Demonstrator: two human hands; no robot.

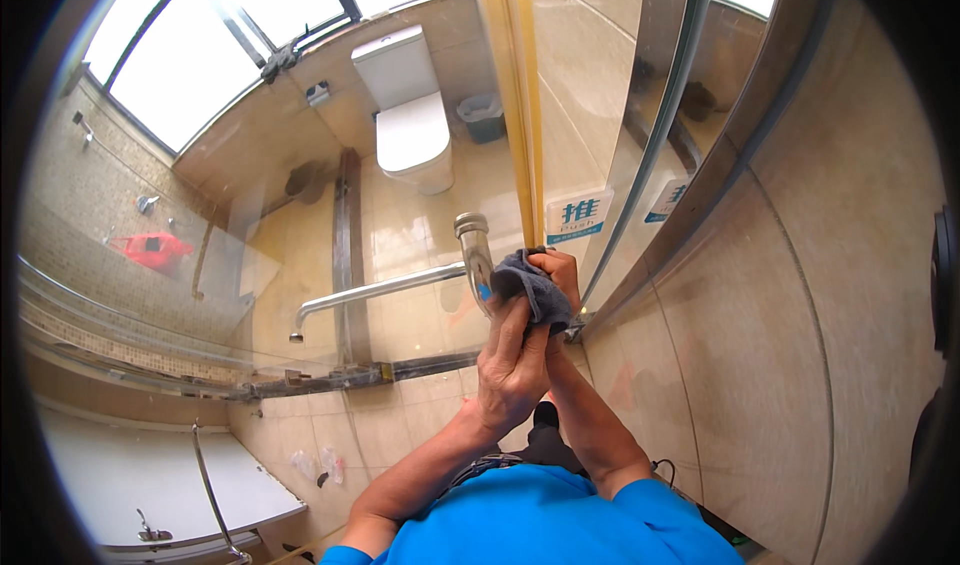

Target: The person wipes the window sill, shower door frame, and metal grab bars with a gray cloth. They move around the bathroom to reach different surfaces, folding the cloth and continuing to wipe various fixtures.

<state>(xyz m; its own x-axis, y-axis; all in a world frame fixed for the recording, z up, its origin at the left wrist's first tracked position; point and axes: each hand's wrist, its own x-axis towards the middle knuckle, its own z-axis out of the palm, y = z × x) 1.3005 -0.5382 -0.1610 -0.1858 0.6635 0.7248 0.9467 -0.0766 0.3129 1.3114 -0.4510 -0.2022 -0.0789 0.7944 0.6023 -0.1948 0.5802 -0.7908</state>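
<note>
A dark grey cloth (540, 290) is bunched against a metal door handle (474, 250) on a glass door. My left hand (508, 363) is closed on the cloth's near side, fingers pointing up toward the handle. My right hand (560, 273) grips the cloth from the right, its fingers curled over the far edge. The handle is a thick upright cylinder with a small blue patch low on it. A long metal bar (385, 285) runs left from it and bends down at its end. Where the cloth covers the fitting, the metal is hidden.
Behind the glass stand a white toilet (412, 135) and a bin (482, 120). A yellow vertical strip (512, 95) lines the door edge beside a push sign (578, 217). At lower left is a white washbasin counter (150, 465); a tiled wall (760, 365) rises on the right.
</note>
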